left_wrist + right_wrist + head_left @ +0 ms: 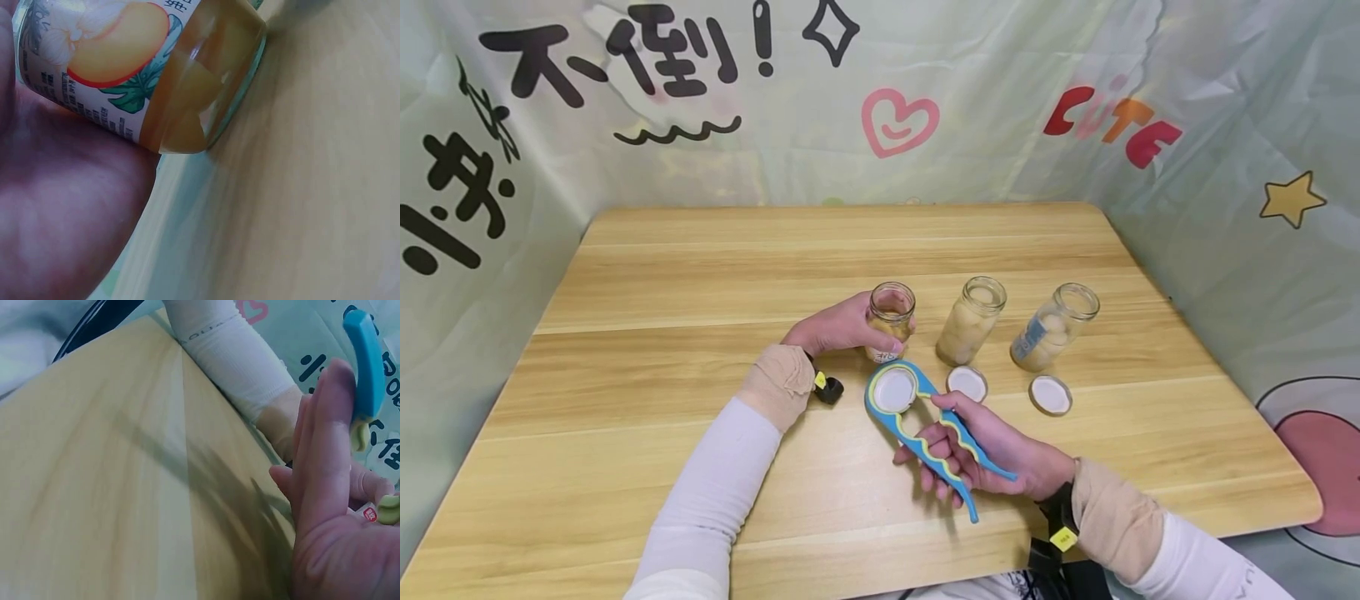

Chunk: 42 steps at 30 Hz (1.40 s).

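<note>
My left hand (848, 323) grips a glass jar (891, 321) without a lid, thumb across its front. In the left wrist view, the label of this jar (119, 47) shows a peach, and yellow-orange fruit pieces show through the glass. Lower and nearer to me, my right hand (977, 450) holds a blue jar opener (917, 446) with yellow grip edges, thumb on one handle and fingers under the other. A white-faced round lid (895, 390) sits within the opener's ring, just in front of the jar. In the right wrist view, one blue handle (367, 369) rises beside the fingers.
To the right stand two more uncovered jars, one with pale contents (972, 321) and one with a blue label (1054, 327). Two lids, one nearer (967, 383) and one farther right (1050, 395), lie white side up on the wooden table (685, 275). Printed cloth surrounds it.
</note>
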### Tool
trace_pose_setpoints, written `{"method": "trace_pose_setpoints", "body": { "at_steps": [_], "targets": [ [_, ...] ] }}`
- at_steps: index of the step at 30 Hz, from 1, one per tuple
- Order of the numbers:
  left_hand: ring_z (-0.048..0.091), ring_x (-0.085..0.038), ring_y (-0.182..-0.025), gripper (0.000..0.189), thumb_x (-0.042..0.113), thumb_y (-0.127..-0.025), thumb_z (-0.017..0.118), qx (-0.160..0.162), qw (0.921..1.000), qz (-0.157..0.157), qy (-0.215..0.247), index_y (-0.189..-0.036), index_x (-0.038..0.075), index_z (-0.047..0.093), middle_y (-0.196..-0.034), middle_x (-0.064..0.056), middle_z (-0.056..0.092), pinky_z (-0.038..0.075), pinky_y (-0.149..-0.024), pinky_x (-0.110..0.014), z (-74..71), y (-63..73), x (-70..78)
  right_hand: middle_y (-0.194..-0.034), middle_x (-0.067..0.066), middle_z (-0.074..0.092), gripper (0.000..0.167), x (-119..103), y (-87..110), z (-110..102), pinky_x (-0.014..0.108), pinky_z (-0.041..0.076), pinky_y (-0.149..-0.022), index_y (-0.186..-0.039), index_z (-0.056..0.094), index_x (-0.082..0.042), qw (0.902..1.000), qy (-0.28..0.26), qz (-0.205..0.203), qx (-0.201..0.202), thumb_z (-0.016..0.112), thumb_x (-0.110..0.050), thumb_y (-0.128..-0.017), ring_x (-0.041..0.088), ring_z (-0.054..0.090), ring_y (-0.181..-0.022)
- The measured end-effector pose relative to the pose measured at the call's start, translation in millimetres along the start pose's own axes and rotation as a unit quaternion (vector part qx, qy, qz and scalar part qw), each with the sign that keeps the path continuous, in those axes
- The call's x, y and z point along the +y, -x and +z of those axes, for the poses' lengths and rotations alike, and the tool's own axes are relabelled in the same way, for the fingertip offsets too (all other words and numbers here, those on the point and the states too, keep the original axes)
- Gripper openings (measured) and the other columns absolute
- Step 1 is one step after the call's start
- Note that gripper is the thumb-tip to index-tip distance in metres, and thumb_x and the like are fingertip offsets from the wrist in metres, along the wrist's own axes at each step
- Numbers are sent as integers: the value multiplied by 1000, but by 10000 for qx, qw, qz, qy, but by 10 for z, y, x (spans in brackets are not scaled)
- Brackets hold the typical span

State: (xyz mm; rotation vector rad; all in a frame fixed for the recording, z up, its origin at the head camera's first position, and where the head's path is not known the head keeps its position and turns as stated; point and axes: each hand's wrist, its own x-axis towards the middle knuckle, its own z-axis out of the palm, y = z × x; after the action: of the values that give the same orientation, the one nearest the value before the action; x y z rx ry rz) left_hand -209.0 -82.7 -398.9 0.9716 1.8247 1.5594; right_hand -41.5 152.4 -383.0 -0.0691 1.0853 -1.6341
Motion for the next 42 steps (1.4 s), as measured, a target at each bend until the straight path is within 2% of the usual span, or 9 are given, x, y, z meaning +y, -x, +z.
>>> {"method": "trace_pose_setpoints", "body": {
  "at_steps": [10, 16, 20, 24, 29, 31, 33, 38, 42],
  "targets": [
    [58, -14, -118, 49, 5, -86, 80, 63, 9998, -59, -195, -128, 9, 56, -121, -2, 68, 40, -114, -30, -8, -9, -10, -92, 2, 80, 81, -13, -15, 16, 27, 61, -71, -135, 60, 4, 9998, -99, -87, -113, 19, -59, -107, 12, 77, -81],
    [52, -15, -127, 51, 9, -85, 82, 128, 9991, -192, -342, -128, 12, 56, -130, -5, 63, 35, -121, -38, -15, -16, -7, -86, -11, 73, 70, -2, -36, 38, 24, 60, -68, -110, 70, -10, 9996, -56, -93, 244, 18, -57, -107, 5, 71, -77],
    [52, -15, -127, 50, 9, -86, 82, 138, 9990, -254, -339, -128, 13, 57, -131, -5, 63, 35, -121, -39, -17, -7, -5, -84, -13, 63, 56, 11, -43, 58, 20, 57, -62, -93, 61, -16, 9968, 59, -32, 802, 23, -54, -106, 1, 56, -65],
    [56, -14, -122, 47, 7, -86, 81, 105, 9994, -187, -278, -126, 13, 57, -125, -4, 66, 39, -116, -34, -13, -2, -8, -79, -14, 59, 51, 17, -51, 68, 17, 54, -56, -93, 61, -17, 9947, 14, 0, 1025, 26, -52, -106, -2, 49, -59],
    [58, -13, -118, 47, 6, -86, 81, 74, 9996, -144, -240, -125, 12, 57, -122, -2, 67, 42, -112, -29, -15, -2, -21, -65, -15, 54, 57, 24, -64, 68, 20, 51, -61, -107, 65, -11, 9970, 15, -52, 766, 23, -50, -108, -2, 45, -52],
    [58, -13, -118, 47, 6, -86, 81, 70, 9996, -139, -241, -126, 12, 57, -123, -3, 67, 42, -112, -30, -15, -5, -27, -62, -14, 55, 56, 28, -64, 69, 26, 56, -68, -112, 64, -9, 9964, 45, -76, 843, 26, -50, -107, -1, 50, -50],
    [56, -13, -119, 47, 6, -86, 81, 87, 9995, -138, -277, -126, 12, 57, -123, -3, 67, 40, -114, -31, -15, -6, -30, -59, -13, 58, 52, 37, -63, 70, 34, 62, -74, -113, 61, -7, 9941, 126, -125, 1069, 30, -49, -106, 3, 64, -55],
    [54, -14, -123, 48, 8, -86, 82, 97, 9994, -140, -311, -127, 13, 56, -125, -4, 65, 37, -118, -36, -15, -2, -24, -57, -8, 62, 44, 57, -69, 71, 34, 63, -68, -111, 49, -9, 9889, 341, -122, 1439, 33, -49, -105, 27, 79, -76],
    [54, -15, -124, 49, 9, -86, 82, 91, 9994, -117, -309, -127, 13, 56, -125, -4, 65, 36, -120, -38, -13, 2, -15, -57, -7, 63, 45, 63, -69, 66, 30, 61, -64, -110, 52, -8, 9890, 401, -130, 1417, 33, -48, -105, 26, 79, -76]
  ]
}}
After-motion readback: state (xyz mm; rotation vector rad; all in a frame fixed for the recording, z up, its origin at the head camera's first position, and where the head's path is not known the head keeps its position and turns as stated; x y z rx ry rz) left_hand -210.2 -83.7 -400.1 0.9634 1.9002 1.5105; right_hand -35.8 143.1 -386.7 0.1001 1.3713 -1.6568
